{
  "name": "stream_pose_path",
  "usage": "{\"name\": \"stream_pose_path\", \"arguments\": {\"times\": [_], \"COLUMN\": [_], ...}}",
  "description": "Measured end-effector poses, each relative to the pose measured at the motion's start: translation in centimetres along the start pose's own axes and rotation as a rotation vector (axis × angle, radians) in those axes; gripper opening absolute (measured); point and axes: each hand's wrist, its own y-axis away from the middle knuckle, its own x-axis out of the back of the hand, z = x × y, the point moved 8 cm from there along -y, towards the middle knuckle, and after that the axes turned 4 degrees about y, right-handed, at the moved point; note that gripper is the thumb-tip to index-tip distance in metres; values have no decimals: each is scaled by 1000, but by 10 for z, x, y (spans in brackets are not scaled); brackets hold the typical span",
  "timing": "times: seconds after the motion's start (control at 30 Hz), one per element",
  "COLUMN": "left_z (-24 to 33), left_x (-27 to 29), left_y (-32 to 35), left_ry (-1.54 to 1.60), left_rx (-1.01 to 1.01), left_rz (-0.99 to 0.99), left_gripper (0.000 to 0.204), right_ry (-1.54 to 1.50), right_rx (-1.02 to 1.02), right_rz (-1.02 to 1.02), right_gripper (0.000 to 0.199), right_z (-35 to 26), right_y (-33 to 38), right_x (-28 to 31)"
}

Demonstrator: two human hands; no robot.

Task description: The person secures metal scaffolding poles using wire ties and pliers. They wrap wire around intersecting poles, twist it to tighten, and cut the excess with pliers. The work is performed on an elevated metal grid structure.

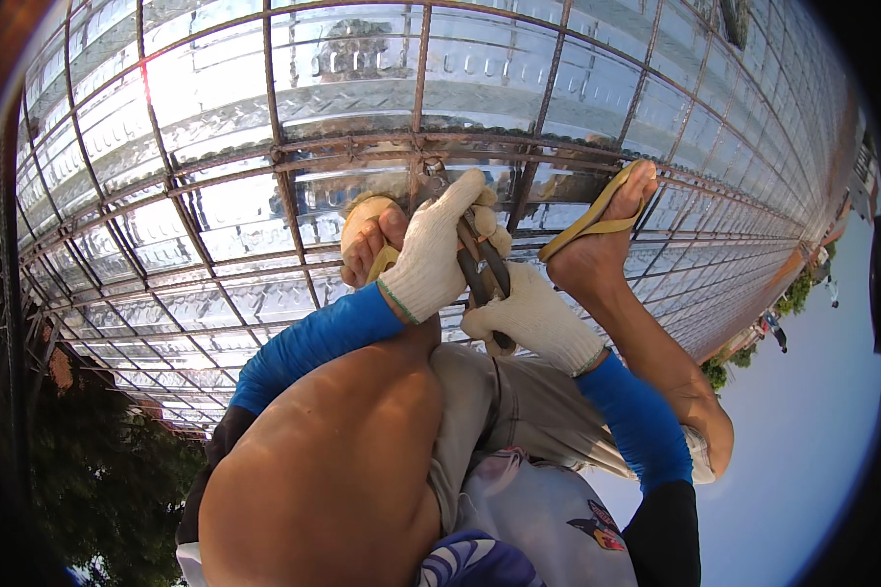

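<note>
My left hand (435,247), in a white knit glove, is closed round the upper part of a pair of dark metal pincers (476,269). Its fingers hide much of the tool. Lower down, my right hand (540,318), gloved the same way, grips the handle end, and a handle tip shows below its fingers. The tool's upper end lies close to a crossing of rusty reinforcing bars (421,147). Whether tie wire sits in the jaws is too small to tell.
Corrugated shiny metal decking (372,64) lies beneath the bar mesh (274,98). My feet in yellow flip-flops (589,230) rest on the mesh on either side of my hands. Dark trees (108,479) stand beyond the left edge; sky and distant people (775,333) are at right.
</note>
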Motion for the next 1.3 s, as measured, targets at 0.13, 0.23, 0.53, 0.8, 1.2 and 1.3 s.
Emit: {"name": "stream_pose_path", "arguments": {"times": [0.13,0.23,0.53,0.8,1.2,1.3], "left_z": [-4,-2,6,-1,-2,-8], "left_x": [2,-2,-8,-13,-18,-10], "left_y": [-4,-5,8,4,8,-4], "left_ry": [-79,-39,-144,90,-37,9], "left_rx": [31,20,-37,1,-9,-33], "left_rz": [70,-25,-15,-181,84,44], "left_gripper": [27,21,32,15,19,18], "right_ry": [96,-221,-181,276,612,523], "right_rx": [42,-30,-85,83,133,111], "right_rz": [181,-103,70,318,454,383], "right_gripper": [19,21,23,45,38,37], "right_z": [-2,20,11,-5,-4,-16], "right_y": [0,-8,9,14,23,27], "right_x": [4,-7,-14,-10,31,25]}}
